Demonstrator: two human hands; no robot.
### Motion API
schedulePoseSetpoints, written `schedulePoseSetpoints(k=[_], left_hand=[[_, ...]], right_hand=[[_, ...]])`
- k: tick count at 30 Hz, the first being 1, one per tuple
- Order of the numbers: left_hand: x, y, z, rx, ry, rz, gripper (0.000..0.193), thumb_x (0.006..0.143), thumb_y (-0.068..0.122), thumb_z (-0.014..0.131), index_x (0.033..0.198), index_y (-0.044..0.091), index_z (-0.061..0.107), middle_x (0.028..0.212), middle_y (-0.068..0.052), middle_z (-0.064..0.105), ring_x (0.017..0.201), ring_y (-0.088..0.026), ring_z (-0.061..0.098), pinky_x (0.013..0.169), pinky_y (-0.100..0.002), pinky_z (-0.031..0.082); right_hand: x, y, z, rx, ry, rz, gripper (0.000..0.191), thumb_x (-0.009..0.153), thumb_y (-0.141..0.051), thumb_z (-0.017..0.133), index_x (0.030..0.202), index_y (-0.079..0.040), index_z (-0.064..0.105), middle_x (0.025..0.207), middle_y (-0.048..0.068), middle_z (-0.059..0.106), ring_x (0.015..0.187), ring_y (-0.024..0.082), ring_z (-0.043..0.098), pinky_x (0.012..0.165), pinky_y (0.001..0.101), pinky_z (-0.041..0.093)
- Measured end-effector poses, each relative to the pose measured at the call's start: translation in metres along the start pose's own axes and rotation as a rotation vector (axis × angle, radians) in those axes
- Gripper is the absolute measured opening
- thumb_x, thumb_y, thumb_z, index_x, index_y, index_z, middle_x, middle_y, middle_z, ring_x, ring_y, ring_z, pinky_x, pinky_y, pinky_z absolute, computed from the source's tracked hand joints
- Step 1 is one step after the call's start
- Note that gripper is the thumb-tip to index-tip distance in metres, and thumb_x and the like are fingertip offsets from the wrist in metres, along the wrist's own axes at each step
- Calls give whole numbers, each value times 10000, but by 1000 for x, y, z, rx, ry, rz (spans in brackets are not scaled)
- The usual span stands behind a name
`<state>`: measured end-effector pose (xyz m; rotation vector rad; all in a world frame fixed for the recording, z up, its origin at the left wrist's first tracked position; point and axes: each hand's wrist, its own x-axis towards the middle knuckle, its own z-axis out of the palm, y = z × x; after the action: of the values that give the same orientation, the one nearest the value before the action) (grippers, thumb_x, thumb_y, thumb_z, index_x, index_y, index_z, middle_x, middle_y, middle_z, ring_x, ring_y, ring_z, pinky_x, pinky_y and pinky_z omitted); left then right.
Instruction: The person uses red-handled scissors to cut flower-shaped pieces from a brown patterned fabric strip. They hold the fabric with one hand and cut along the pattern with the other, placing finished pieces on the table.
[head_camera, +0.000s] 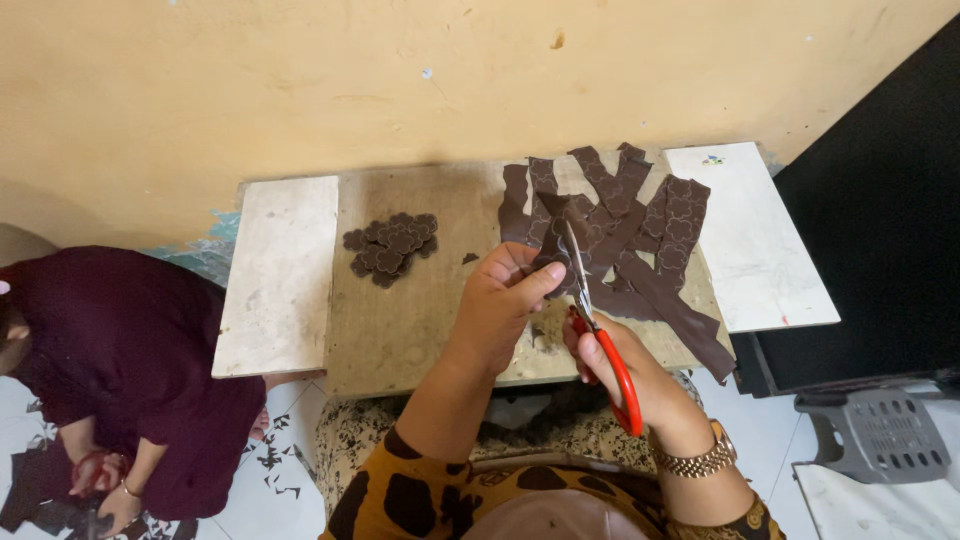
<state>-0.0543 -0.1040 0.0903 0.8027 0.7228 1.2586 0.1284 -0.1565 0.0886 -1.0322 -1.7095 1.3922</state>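
your left hand (505, 300) pinches a small dark brown piece (553, 262) between thumb and fingers, just above the board. your right hand (620, 365) is closed through the red handles of the scissors (600, 330), blades up against that piece. beyond lie brown strips (640, 240); to the left, a pile of cut shapes (392, 248) on the wooden board (400, 320).

There is no package, sign or screen to see here. The only thing like a label is a small printed mark (712, 159) on the white board (760, 260) that lies at the right end of the surface. The mark sits near the far edge of the board, close to the wall. It is tiny, with blue and some green in it; its shape is too small to tell.
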Motion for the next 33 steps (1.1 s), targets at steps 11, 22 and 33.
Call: schedulePoseSetpoints(k=[11, 22, 33], left_hand=[[-1, 0, 3, -49, 28, 31, 153, 883, 115, 775, 931, 92, 631, 822, 17, 641, 699, -59, 512, 641, -221, 420], [-2, -3, 4, -136, 18, 24, 131, 895, 72, 736, 937, 91, 613, 853, -2, 667, 731, -77, 537, 684, -239, 445], [0, 4, 0, 20, -6, 27, 138, 935, 147, 706, 1026, 47, 678, 873, -12, 699, 772, -72, 602, 692, -234, 461]], right_hand=[[5, 14, 12, 132, 92, -13, 568, 997, -640, 455, 859, -90, 488, 712, -23, 426, 615, 102, 426, 549, 260, 402], [3, 16, 16, 94, 174, 23, 549, 976, -627, 487, 867, -91, 524, 674, -43, 434, 569, 81, 418, 505, 248, 378], [1, 22, 9, 60, 123, 33, 556, 983, -633, 481, 831, -99, 502, 667, -39, 441, 583, 88, 439, 526, 246, 400]])
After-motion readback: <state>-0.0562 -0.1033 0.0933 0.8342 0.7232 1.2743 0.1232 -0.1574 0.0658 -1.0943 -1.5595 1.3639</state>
